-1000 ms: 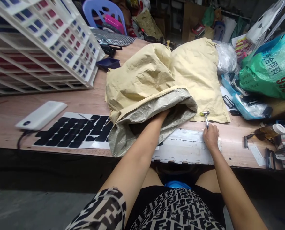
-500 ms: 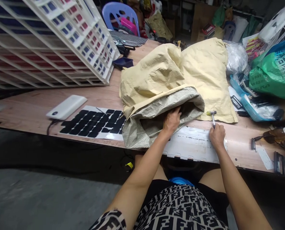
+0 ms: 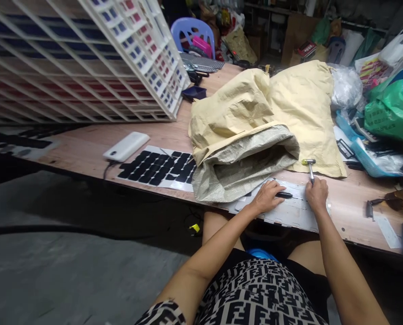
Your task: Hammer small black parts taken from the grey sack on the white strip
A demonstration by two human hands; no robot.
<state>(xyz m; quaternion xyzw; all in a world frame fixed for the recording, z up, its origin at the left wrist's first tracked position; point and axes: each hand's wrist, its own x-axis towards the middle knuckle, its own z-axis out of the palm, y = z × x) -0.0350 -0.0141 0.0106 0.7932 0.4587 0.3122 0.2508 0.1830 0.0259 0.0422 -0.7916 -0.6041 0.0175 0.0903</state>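
My left hand [image 3: 268, 197] rests low over a white board [image 3: 289, 215] at the table's front edge, its fingers closed on a small black elongated part [image 3: 284, 195]. My right hand [image 3: 317, 195] grips a small hammer [image 3: 309, 164] by its dark handle, with the metal and yellow head pointing away from me. Just beyond my left hand lies a yellowish woven sack [image 3: 231, 110], its grey-lined mouth [image 3: 245, 167] gaping toward me. What lies deep inside the sack is hidden in shadow.
Left of the sack are a sheet of black pieces [image 3: 157, 168] and a white power bank [image 3: 126, 146] with a cable. A large white crate [image 3: 169, 85] stands at the left. Blue trays [image 3: 373, 158] and a green bag [image 3: 396, 110] crowd the right.
My left hand has come out of the sack's mouth and now holds a small black part over the white board. My right hand keeps the hammer. The view has shifted left.
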